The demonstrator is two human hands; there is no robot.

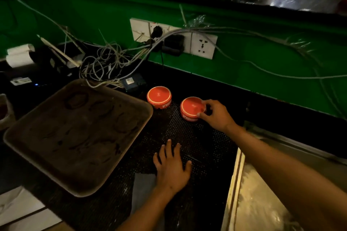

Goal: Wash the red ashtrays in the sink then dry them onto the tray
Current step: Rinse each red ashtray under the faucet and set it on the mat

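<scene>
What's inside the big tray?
The tray holds no ashtrays: only dark ring-shaped marks show on its floor. Both red ashtrays sit outside it on the dotted mat. What's under the tray is hidden.

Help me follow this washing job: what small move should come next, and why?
Probably lift the right-hand ashtray and carry it right to the sink. The right hand already grips its rim, the left hand lies flat on the mat, and both ashtrays stand outside the tray, apparently unwashed.
</scene>
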